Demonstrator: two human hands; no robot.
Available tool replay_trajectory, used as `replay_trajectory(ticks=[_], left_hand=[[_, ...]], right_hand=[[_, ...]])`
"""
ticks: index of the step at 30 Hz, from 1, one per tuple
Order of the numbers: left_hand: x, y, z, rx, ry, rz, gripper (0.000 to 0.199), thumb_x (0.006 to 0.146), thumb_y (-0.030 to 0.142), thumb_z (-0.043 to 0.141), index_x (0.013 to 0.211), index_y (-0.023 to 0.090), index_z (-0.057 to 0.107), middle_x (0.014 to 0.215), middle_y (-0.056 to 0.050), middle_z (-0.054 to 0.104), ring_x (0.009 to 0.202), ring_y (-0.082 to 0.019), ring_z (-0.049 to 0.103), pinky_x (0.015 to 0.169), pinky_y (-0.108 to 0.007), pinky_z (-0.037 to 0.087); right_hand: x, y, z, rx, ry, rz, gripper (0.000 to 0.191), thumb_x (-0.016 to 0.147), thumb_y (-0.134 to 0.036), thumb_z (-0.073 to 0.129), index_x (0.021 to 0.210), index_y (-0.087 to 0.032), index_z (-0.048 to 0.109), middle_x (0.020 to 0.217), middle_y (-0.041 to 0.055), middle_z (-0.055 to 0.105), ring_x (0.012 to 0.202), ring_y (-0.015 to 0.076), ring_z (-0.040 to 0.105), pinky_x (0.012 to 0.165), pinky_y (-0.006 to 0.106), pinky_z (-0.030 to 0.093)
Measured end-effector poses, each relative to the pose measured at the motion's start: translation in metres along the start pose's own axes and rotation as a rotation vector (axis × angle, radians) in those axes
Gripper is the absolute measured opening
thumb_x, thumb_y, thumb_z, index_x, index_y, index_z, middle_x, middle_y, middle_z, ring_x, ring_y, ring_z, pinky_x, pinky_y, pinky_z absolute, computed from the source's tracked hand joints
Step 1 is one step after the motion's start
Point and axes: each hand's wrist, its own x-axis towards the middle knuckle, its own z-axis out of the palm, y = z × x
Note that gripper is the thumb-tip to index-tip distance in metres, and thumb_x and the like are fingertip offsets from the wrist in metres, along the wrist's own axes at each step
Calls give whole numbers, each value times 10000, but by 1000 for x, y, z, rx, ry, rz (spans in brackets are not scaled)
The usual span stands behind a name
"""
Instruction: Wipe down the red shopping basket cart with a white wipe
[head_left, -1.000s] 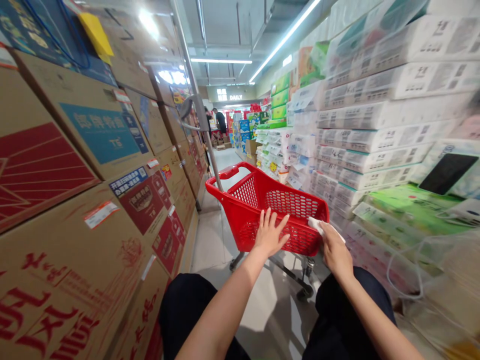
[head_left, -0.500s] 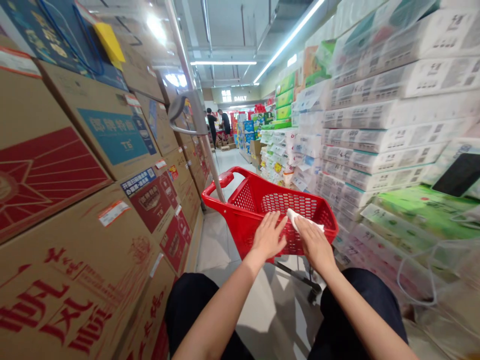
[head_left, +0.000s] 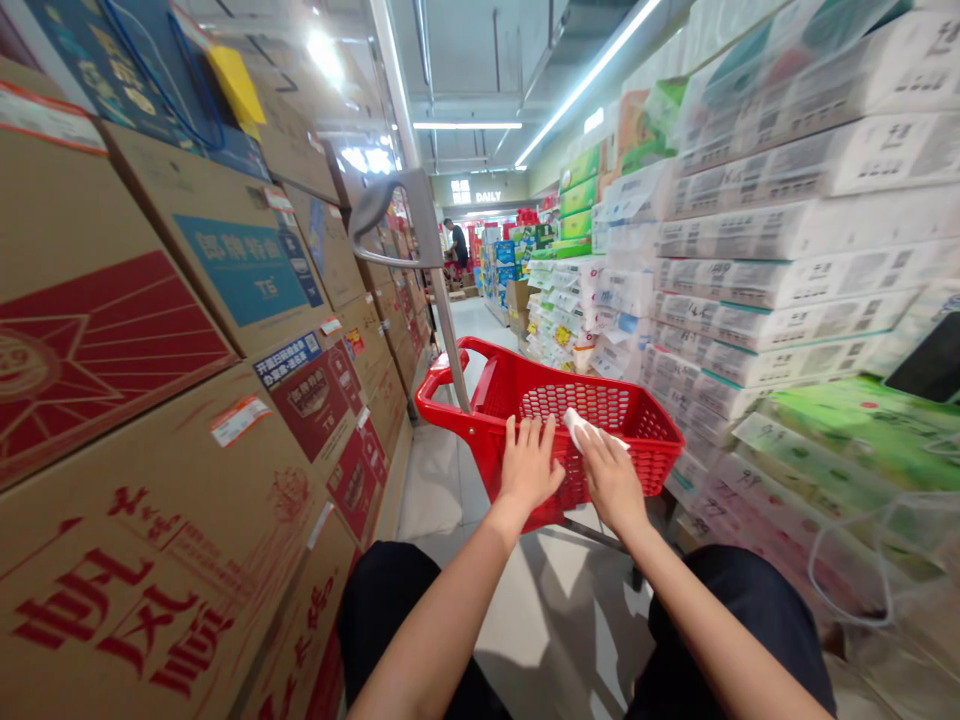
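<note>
A red plastic shopping cart (head_left: 495, 440) with perforated basket walls stands in front of me, its handle toward the left. My left hand (head_left: 530, 465) lies on the side of the basket near the rim, fingers spread, holding nothing. Just to its right, my right hand (head_left: 613, 478) presses a white cloth (head_left: 574, 422) against the basket's rim, the cloth showing above and beside the fingers. The palm side of both hands is hidden.
Stacked cardboard boxes (head_left: 150, 430) line the left, beside a metal pole with a grey bracket (head_left: 431, 215). Piled white tissue packs (head_left: 750, 240) and green packs (head_left: 862, 420) stand right, with a black phone (head_left: 930, 360). A person (head_left: 456, 243) is far down the aisle.
The view has shifted slightly, so shelves and pole sit further right. My right hand and the cloth have moved a little left along the rim, closer to my left hand. One distant person is no longer visible.
</note>
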Motion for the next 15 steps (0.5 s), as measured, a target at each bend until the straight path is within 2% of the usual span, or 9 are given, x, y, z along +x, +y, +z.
replay_trajectory(ticks=[3,6,9,12,15], left_hand=[[-2,-1,-1,9,6,12,850,892,311,573,1631,96,212,1625,-158,397,1470,-318,388,1287,-524,171],[-6,-7,-1,24,2,36,882,875,258,563,1641,96,158,1690,-148,271,1513,-308,334,1287,-505,175],[-10,-14,-1,36,-24,73,918,841,254,602,1634,82,174,1695,-160,251,1528,-316,311,1292,-498,165],[-11,-18,0,39,-50,101,869,840,281,632,1605,91,267,1678,-170,292,1535,-315,300,1293,-506,158],[-12,-17,2,40,-55,101,809,843,298,652,1568,106,350,1665,-174,319,1536,-317,299,1294,-511,148]], right_hand=[[18,-39,4,89,5,-76,688,970,-141,386,1644,-204,260,1628,101,409,1482,266,396,1218,510,354],[22,-45,-1,113,-12,-139,705,958,-131,388,1646,-209,254,1627,84,412,1478,253,403,1224,499,348],[9,-16,-11,52,-51,-140,767,910,-80,397,1642,-269,266,1608,37,448,1458,238,434,1223,502,342],[-11,33,-20,-45,-53,-47,793,880,-78,421,1633,-289,289,1572,27,500,1441,249,457,1211,515,347],[-31,84,-25,-143,-70,74,690,931,-151,417,1606,-277,352,1522,48,556,1410,270,492,1186,525,361]])
